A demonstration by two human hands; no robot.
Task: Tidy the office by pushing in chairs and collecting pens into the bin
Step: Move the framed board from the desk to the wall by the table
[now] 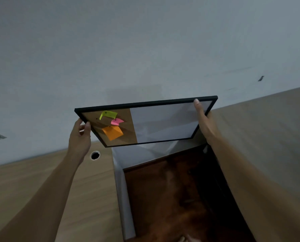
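Board (163, 123), black-framed, half cork and half white, held tilted before the wall (145, 49). The left hand (80, 137) pinches its left edge; the right hand (204, 123) clasps the right edge, thumb on the face. Best handled with both grips firm, sparing the pinned notes (112, 132). Desks (40, 180) flank a gap over brown floor (163, 198). Pens, chairs and bin are out of view.

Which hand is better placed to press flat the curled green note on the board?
Probably the left hand: it grips the board at the cork side, close to the green note. The right hand holds the far edge, beside the white half.
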